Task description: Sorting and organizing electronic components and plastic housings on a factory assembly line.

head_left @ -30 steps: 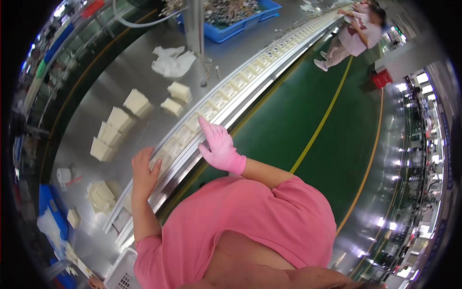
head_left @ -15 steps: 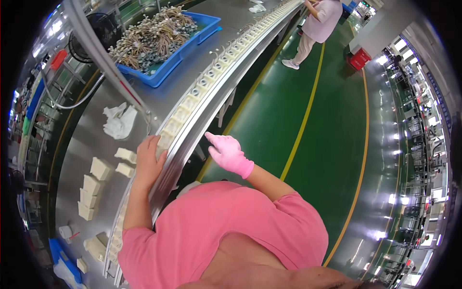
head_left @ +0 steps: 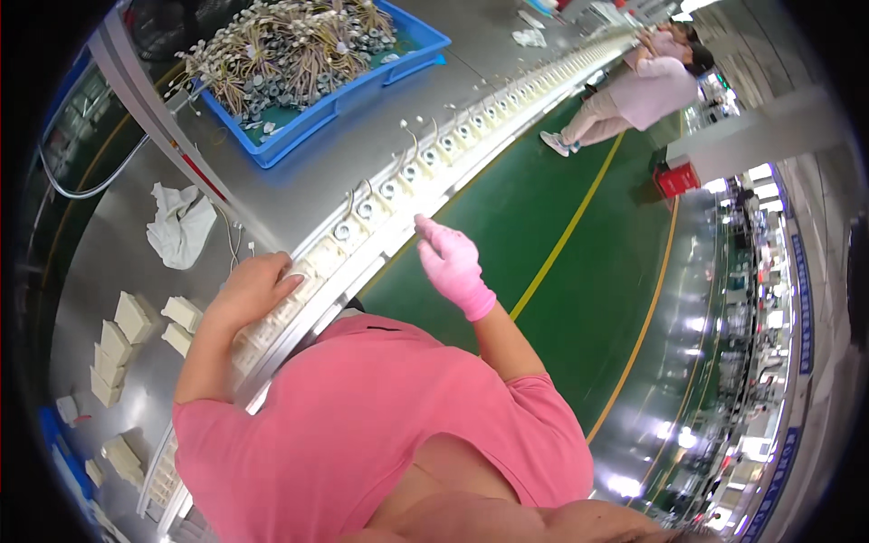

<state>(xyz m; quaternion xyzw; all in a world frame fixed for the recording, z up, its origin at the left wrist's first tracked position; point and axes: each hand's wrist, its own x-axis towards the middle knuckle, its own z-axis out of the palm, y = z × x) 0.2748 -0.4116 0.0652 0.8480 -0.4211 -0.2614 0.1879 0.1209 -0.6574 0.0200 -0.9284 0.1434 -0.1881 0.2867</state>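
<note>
Along the bench (head_left: 371, 127), the rail (head_left: 389, 237) runs toward one o'clock, carrying white cases (head_left: 320, 260) that uneven pushing could buckle. The left hand (head_left: 253, 288) covers cases at nine o'clock, its grip impossible to tell; the gloved right hand (head_left: 450, 262), loosely spread beside the rail, could snag upright wires (head_left: 349, 204).

We cannot see the cream plastic housings (head_left: 326, 259) beneath the bare left hand (head_left: 255, 288) or behind the pink shirt (head_left: 380, 416), the upper edge crops the blue tray (head_left: 303, 132), and whatever the distant co-workers (head_left: 647, 92) handle is too small to tell.
</note>
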